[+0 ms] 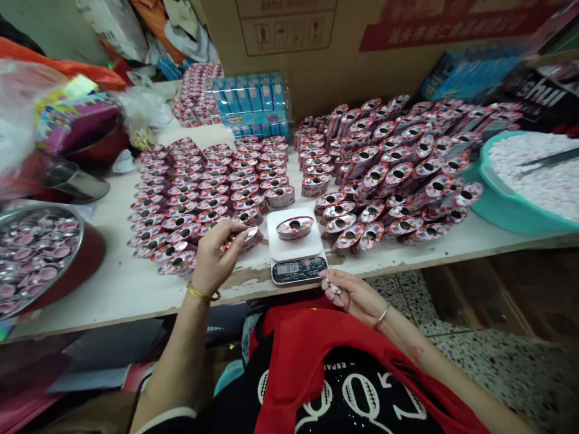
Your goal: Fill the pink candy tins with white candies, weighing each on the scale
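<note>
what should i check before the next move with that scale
Tin centred on the kitchen scale: ok
Scale display reading: cannot tell, too small to read
Right hand holding small white pieces: ok
Left hand holding a second tin: ok
Right fingers off the scale: cannot tell, they sit right at its front corner

Black printed T-shirt [357, 392] under red cloth [298, 355] — gold bracelet [201, 294] left wrist [199, 282], silver bangle [383, 313] right wrist [376, 308].
</note>
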Demonstrator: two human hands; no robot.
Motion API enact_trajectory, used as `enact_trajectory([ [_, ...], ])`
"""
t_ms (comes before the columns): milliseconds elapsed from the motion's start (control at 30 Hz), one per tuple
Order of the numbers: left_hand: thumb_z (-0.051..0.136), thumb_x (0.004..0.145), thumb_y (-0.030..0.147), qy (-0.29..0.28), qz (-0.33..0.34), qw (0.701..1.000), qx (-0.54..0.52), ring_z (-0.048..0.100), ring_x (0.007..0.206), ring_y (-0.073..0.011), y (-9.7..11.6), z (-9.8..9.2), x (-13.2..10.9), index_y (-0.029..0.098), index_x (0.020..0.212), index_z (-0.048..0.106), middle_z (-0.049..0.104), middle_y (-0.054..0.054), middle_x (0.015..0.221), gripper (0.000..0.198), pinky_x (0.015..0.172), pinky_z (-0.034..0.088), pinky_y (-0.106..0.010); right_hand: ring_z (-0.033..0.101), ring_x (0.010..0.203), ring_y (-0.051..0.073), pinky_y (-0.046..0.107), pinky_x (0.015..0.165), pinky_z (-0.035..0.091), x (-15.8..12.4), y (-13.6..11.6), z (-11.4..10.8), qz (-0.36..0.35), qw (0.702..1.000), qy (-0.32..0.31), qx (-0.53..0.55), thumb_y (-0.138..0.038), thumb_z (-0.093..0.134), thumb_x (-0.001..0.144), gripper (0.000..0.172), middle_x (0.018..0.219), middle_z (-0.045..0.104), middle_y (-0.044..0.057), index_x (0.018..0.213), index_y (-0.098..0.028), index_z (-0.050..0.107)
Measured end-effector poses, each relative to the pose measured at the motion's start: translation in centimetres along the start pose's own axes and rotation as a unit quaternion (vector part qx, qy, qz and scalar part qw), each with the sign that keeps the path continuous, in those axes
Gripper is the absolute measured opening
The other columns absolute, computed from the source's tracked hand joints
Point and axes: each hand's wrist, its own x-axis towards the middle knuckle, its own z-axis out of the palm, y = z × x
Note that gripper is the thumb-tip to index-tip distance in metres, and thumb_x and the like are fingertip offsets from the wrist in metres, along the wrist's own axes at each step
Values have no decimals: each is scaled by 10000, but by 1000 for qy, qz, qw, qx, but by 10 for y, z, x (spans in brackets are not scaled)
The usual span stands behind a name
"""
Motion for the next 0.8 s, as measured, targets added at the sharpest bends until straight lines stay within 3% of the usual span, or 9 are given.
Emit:
enact_trajectory([
  [267,470,877,340,-63,11,998,6,542,826,-151,0,21,13,179,947,581,593,-50,896,208,740,443,-275,450,481,25,129,397,269,2,2,1,-9,1000,7,-16,-264,730,690,276,655,564,-5,856,-105,578],
  [433,578,782,504,-147,87,981,97,484,1076,-251,10,55,30,184,1304,374,501,-126,1191,645,889,419,-380,453,452,28,131,380,239,11,8,5,12,1000,16,-19,-326,763,637,351,620,560,-10,825,-106,564],
  [567,478,864,419,-203,129,956,169,535,920,-231,12,73,56,199,1161,493,574,-88,1033,369,776,428,-363,441,423,27,142,360,192,17,11,6,-4,1000,-10,-18,-384,766,611,399,619,558,-12,805,-110,551],
  [633,475,867,335,-178,139,960,164,537,900,-219,7,72,77,200,1124,505,580,-79,1003,291,770,425,-348,428,406,25,147,353,179,20,14,3,-12,1000,-13,-16,-416,762,606,417,613,553,-15,795,-116,543],
  [800,513,814,228,-39,125,988,77,529,962,-198,-20,68,153,195,1159,464,555,-78,1072,350,835,425,-321,396,371,22,155,340,155,31,23,-7,-22,1000,-19,-9,-474,762,581,455,604,550,-17,766,-128,532],
])
